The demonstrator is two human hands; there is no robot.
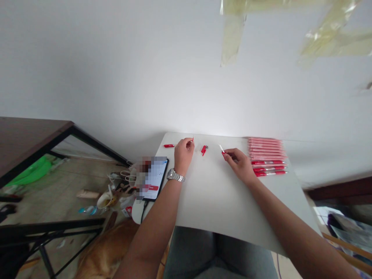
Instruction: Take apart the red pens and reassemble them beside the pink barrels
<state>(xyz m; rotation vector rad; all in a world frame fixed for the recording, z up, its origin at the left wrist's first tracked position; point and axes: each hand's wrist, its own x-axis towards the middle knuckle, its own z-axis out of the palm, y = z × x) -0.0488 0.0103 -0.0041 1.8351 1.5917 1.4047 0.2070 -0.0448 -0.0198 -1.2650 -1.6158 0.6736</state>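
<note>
My left hand (183, 155), a metal watch on its wrist, is closed in a pinch above the white table (209, 201). A small red pointed piece (193, 139) sticks up from its fingertips. My right hand (240, 164) is closed on a pen part (221, 149) with a clear tube end and a red section. Between the hands lie small red pen parts (204, 150) with a dark bit beside them. Left of my left hand rests a red pen piece (168, 146), its right end partly hidden by that hand.
At the right, a row of pale red sticks (266, 147) lies above several red pens (269, 171). A phone (155, 180) with a cable sits at the table's left edge. A brown dog-like animal (109, 252) is below left, near a dark-framed table (35, 135).
</note>
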